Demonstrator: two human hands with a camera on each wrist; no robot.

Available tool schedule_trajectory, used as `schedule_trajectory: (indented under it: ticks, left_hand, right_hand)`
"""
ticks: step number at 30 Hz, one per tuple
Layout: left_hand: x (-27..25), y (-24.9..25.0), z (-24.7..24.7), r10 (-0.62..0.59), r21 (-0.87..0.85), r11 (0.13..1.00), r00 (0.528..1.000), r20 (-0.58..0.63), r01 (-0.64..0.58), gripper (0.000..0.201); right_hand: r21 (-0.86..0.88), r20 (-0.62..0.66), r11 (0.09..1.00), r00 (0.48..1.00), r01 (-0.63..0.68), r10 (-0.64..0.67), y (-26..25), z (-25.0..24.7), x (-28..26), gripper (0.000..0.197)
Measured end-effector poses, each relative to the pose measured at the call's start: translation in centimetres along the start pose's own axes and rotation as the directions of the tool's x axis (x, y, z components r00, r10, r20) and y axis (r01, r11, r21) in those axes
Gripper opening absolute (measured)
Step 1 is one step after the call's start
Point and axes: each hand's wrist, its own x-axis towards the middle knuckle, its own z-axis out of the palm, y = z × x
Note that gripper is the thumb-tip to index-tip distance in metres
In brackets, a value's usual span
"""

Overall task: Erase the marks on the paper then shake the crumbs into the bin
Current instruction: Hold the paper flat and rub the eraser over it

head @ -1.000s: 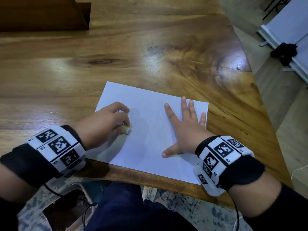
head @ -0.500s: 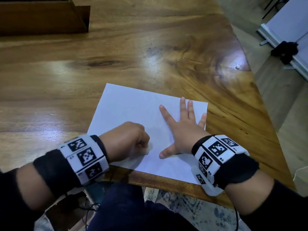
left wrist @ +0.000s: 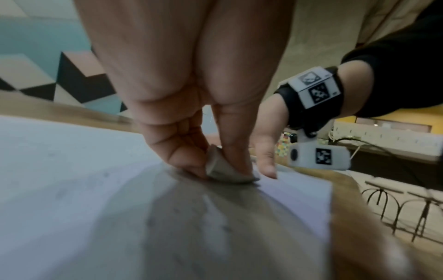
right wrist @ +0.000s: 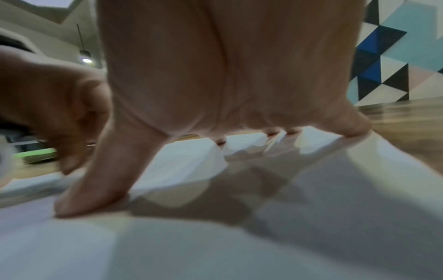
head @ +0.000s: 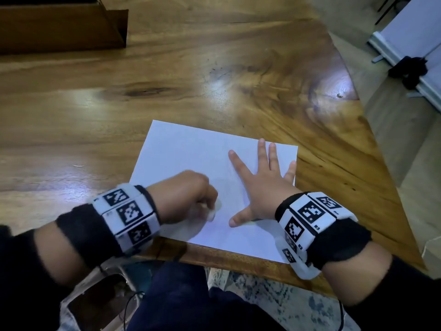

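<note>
So the left hand [head: 183, 197] is pinching a small white eraser [left wrist: 221, 168] between thumb and fingertips, fingers curled tight around it, and it's pressing the eraser's bottom edge down onto the paper [head: 191, 154] near the sheet's near edge. It's a bit blurred in the head view, but the left wrist view is showing the grip pretty clearly. Just beside it the right hand [head: 262, 185] is lying flat on the paper's right half, fingers spread and straight, thumb [right wrist: 95, 181] sticking out toward the left hand, holding nothing, just pinning the sheet down. The paper is lying flat on the wooden table [head: 119, 115], close to the table's near edge. Any marks on it are looking really faint, can't make them out properly. Both wrists are wearing black bands with white tag blocks. A brown box [head: 59, 25] is sitting at the far left of the table.
</note>
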Motion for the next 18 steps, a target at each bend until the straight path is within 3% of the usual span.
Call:
schedule_trajectory:
  ticks: [4, 6, 9, 11, 14, 18]
  left_hand:
    - [3.3, -0.7, -1.9, -0.098, -0.041, 0.995, 0.959, -0.265, 0.091, 0.006]
    - [2.5, -0.5, -1.0, -0.065, -0.029, 0.998, 0.967, -0.247, 0.06, 0.004]
    - [-1.1, 0.6, 1.4, 0.057, -0.068, 0.996, 0.997, -0.058, -0.061, 0.015]
    - [-2.0, 0.9, 1.9, 0.06, -0.102, 0.993, 0.998, 0.01, -0.059, 0.021]
    - [0.0, 0.9, 0.8, 0.006, -0.069, 0.998, 0.994, -0.107, -0.014, 0.009]
    - [0.6, 0.8, 1.0, -0.015, -0.066, 0.998, 0.978, -0.208, 0.001, 0.011]
  right_hand:
    - [-0.001, 0.006, 1.0, 1.0, -0.008, 0.008, -0.1, -0.1, 0.0, 0.139]
    - [-0.003, 0.007, 1.0, 1.0, -0.009, 0.009, -0.1, -0.1, 0.0, 0.14]
    - [-0.006, 0.002, 1.0, 1.0, -0.009, 0.009, 0.0, 0.0, 0.0, 0.14]
    - [-0.004, 0.005, 1.0, 1.0, -0.007, 0.007, 0.0, 0.0, 0.0, 0.14]
    - [-0.006, 0.005, 1.0, 1.0, -0.007, 0.007, -0.1, 0.0, 0.0, 0.14]
    - [-0.005, 0.005, 1.0, 1.0, -0.008, 0.008, -0.1, 0.0, 0.0, 0.139]
